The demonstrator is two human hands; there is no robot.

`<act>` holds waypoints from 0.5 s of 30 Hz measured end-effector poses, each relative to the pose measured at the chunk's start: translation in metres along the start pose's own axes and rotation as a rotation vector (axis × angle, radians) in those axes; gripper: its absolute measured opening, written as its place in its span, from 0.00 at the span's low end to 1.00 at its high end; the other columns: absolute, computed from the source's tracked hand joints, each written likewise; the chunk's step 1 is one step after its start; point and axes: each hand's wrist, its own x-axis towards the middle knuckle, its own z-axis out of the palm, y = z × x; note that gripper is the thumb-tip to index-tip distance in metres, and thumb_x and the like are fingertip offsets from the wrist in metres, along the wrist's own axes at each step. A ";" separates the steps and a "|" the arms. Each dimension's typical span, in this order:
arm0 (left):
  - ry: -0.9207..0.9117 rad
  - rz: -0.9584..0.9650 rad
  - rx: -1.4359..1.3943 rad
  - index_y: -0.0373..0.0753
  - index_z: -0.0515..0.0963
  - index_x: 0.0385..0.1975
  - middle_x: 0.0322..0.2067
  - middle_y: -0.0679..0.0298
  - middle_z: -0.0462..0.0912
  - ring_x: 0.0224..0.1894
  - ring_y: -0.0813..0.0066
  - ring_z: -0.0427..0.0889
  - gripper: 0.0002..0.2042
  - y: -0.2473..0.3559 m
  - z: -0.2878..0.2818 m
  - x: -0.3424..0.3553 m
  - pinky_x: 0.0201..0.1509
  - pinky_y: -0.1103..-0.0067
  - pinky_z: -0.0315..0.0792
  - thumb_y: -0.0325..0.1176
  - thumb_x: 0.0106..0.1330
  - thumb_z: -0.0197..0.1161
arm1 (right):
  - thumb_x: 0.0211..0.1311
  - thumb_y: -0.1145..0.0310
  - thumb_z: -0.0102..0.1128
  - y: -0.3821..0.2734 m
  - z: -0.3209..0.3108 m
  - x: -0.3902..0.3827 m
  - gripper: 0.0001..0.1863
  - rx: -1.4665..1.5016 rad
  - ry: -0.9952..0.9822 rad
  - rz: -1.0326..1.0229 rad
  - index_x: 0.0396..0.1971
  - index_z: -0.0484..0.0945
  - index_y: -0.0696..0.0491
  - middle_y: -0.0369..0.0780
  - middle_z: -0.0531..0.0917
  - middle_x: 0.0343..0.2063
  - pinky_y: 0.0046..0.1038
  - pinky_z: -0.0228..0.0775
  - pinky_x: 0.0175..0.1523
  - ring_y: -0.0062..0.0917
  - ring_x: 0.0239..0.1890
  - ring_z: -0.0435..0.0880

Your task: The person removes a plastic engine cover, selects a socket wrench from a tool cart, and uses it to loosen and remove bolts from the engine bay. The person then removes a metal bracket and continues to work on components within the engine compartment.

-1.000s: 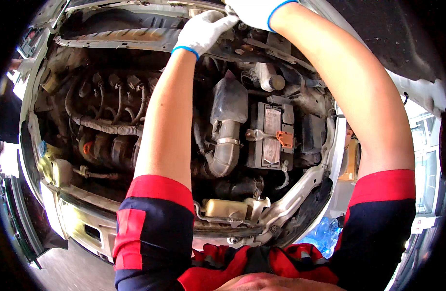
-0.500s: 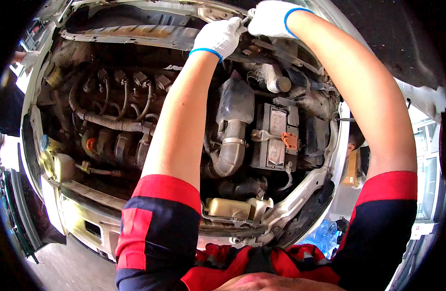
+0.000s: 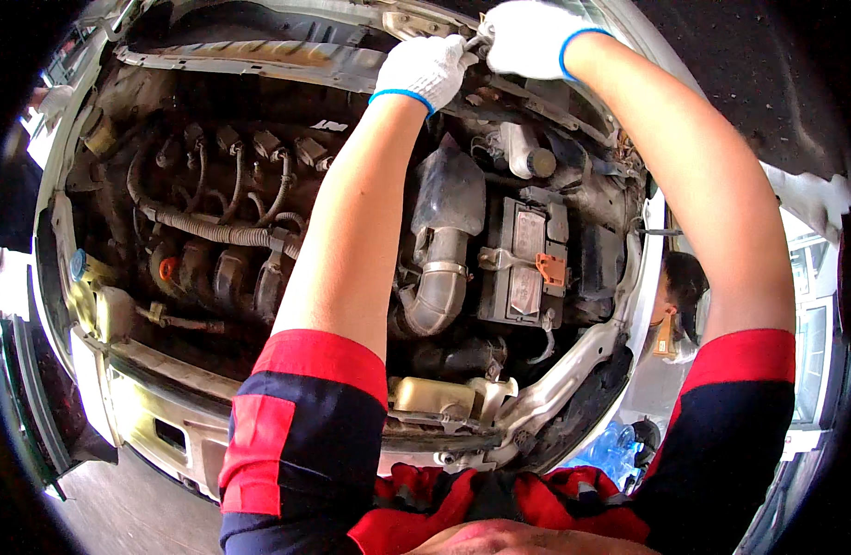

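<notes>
Both my arms reach across an open engine bay to its far side. My left hand [image 3: 424,70], in a white knit glove with a blue cuff, is closed with its fingertips pinched together. Close by on its right, my right hand [image 3: 529,39] wears a matching glove, its fingers curled shut and pointing left. A small dark greyish piece [image 3: 475,43] shows between the two sets of fingertips; its kind is too small to tell. Below the hands lie a black air filter housing [image 3: 450,190] and a ribbed intake hose [image 3: 438,294].
A car battery [image 3: 525,264] with an orange terminal cover sits right of the hose. Cables and a corrugated conduit [image 3: 217,234] cross the engine at left. A pale plastic tank [image 3: 435,397] is at the front. Beyond the right fender are another person [image 3: 682,282] and blue translucent plastic [image 3: 614,453].
Both my hands have shifted slightly right, still fingertip to fingertip. Beyond the right fender, more of another person's head has come into view beside my right forearm.
</notes>
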 end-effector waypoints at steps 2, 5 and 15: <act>-0.035 -0.003 0.009 0.44 0.83 0.43 0.38 0.52 0.88 0.43 0.46 0.86 0.16 -0.005 0.001 -0.003 0.48 0.57 0.79 0.49 0.74 0.56 | 0.59 0.61 0.60 -0.001 -0.011 0.000 0.13 -0.497 0.262 -0.171 0.34 0.90 0.51 0.46 0.90 0.35 0.39 0.79 0.45 0.36 0.40 0.89; -0.013 0.007 0.039 0.44 0.84 0.45 0.40 0.52 0.88 0.43 0.47 0.86 0.16 -0.006 0.004 0.002 0.49 0.57 0.79 0.48 0.74 0.56 | 0.60 0.63 0.59 0.020 0.029 0.009 0.12 -0.392 0.482 -0.240 0.37 0.87 0.52 0.48 0.89 0.36 0.42 0.79 0.47 0.42 0.40 0.89; 0.178 -0.113 -0.505 0.47 0.85 0.52 0.45 0.52 0.88 0.51 0.52 0.85 0.19 -0.058 -0.017 0.004 0.59 0.65 0.76 0.49 0.68 0.60 | 0.61 0.61 0.59 0.002 -0.007 0.000 0.12 -0.490 0.426 -0.212 0.31 0.89 0.49 0.45 0.89 0.30 0.39 0.80 0.41 0.39 0.34 0.90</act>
